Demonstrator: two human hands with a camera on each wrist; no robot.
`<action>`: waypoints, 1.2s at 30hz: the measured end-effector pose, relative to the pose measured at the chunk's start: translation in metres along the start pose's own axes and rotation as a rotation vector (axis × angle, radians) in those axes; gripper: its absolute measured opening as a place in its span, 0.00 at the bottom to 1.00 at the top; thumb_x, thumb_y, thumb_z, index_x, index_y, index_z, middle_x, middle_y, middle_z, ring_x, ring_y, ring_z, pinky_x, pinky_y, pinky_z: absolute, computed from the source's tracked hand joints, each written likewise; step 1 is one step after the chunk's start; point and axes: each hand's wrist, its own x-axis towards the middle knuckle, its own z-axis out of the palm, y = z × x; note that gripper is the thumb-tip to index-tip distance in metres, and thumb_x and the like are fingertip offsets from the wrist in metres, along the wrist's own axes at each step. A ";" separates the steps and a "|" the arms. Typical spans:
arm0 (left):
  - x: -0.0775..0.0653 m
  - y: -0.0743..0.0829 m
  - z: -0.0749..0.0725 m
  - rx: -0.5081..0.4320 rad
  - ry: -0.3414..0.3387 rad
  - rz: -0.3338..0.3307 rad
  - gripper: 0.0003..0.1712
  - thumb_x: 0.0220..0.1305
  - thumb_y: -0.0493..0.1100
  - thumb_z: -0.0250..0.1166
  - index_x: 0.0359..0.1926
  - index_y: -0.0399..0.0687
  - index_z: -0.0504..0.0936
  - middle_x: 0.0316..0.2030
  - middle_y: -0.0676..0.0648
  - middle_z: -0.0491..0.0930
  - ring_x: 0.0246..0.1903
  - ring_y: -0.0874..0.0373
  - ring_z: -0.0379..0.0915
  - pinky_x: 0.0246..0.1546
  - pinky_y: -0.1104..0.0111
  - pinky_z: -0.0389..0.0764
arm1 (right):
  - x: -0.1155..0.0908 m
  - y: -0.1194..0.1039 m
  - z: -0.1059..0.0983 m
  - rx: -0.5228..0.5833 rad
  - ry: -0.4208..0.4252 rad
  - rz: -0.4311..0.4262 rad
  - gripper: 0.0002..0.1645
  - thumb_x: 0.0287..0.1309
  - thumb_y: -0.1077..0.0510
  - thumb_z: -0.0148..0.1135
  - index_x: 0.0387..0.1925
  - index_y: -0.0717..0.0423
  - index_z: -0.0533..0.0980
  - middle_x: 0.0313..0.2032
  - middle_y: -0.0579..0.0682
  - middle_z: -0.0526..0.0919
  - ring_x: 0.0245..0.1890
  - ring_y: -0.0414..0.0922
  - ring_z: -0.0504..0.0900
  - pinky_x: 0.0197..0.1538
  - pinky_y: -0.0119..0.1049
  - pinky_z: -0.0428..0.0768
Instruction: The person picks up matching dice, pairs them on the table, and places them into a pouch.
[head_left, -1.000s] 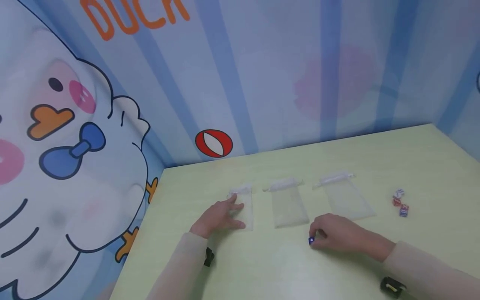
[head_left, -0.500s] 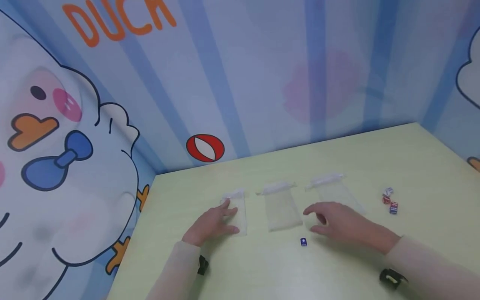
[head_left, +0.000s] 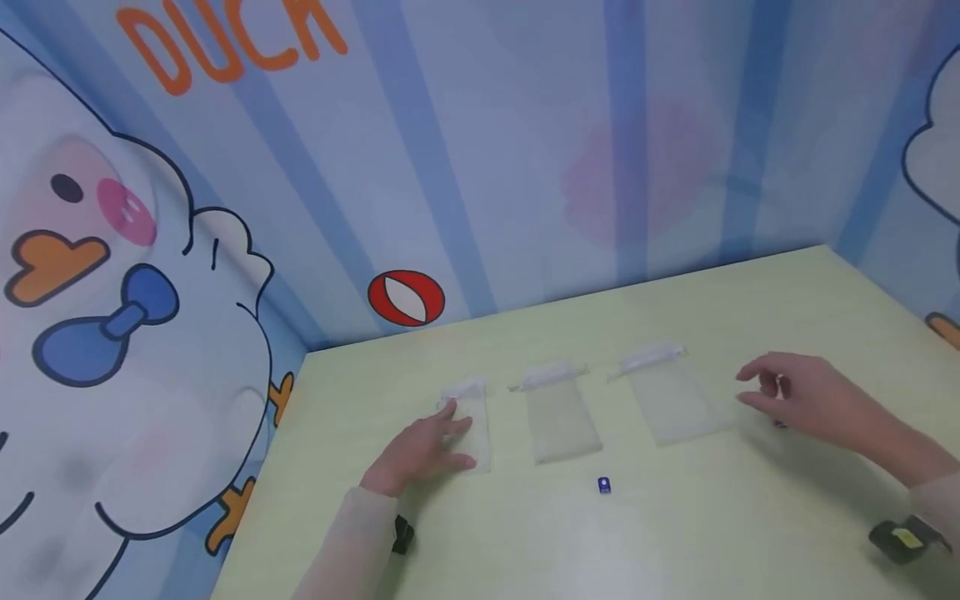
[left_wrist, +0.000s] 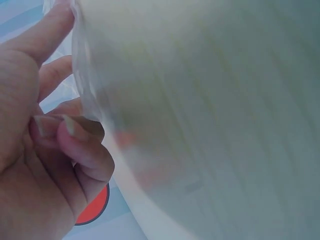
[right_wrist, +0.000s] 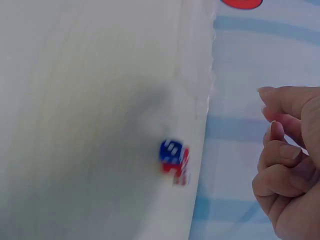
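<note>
My left hand [head_left: 420, 450] rests on the leftmost white mesh drawstring bag [head_left: 480, 433], thumb and fingers spread. The left wrist view shows its lower fingers bent at the edge of the sheer fabric. My right hand [head_left: 825, 404] is over the right of the table, fingers loosely bent with nothing between the tips. Partly hidden behind it is a group of dice [head_left: 780, 423]. In the right wrist view, a blue die [right_wrist: 171, 151] and a red die [right_wrist: 172, 168] in that group sit apart from the fingers. A single blue die [head_left: 604, 485] lies in front of the bags.
A middle mesh bag [head_left: 564, 421] and a right mesh bag [head_left: 678, 404] lie flat in a row with the left one. The pale table [head_left: 525, 542] meets a blue striped wall [head_left: 525, 167] along its back edge.
My right hand has let go of the blue die, leaving it on the table, and moved right to the grouped dice. My left hand has stayed on its bag. The head view has shifted slightly.
</note>
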 end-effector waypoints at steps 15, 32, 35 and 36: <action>-0.002 -0.005 0.003 -0.005 -0.003 -0.007 0.41 0.49 0.64 0.63 0.64 0.61 0.63 0.68 0.49 0.48 0.64 0.49 0.50 0.57 0.55 0.61 | -0.034 0.045 0.011 -0.005 -0.110 0.227 0.14 0.48 0.55 0.65 0.35 0.60 0.80 0.17 0.43 0.68 0.15 0.37 0.61 0.17 0.31 0.62; -0.002 -0.003 0.002 -0.036 -0.003 0.035 0.41 0.50 0.63 0.63 0.64 0.59 0.63 0.68 0.48 0.47 0.64 0.49 0.49 0.58 0.56 0.61 | -0.030 0.048 0.011 -0.015 -0.140 0.238 0.12 0.47 0.57 0.66 0.35 0.60 0.81 0.20 0.43 0.70 0.20 0.40 0.63 0.19 0.32 0.62; -0.003 -0.005 0.002 -0.029 -0.003 0.036 0.41 0.50 0.63 0.63 0.64 0.60 0.63 0.68 0.48 0.48 0.64 0.50 0.50 0.57 0.57 0.61 | -0.030 0.047 0.012 -0.017 -0.131 0.234 0.11 0.46 0.58 0.66 0.33 0.59 0.81 0.19 0.43 0.69 0.19 0.39 0.63 0.18 0.32 0.62; -0.003 -0.005 0.002 -0.028 -0.003 0.035 0.41 0.50 0.63 0.63 0.64 0.60 0.63 0.68 0.48 0.48 0.64 0.50 0.50 0.58 0.57 0.61 | -0.030 0.046 0.012 -0.017 -0.130 0.233 0.11 0.46 0.58 0.66 0.33 0.60 0.81 0.19 0.43 0.69 0.18 0.39 0.62 0.18 0.32 0.62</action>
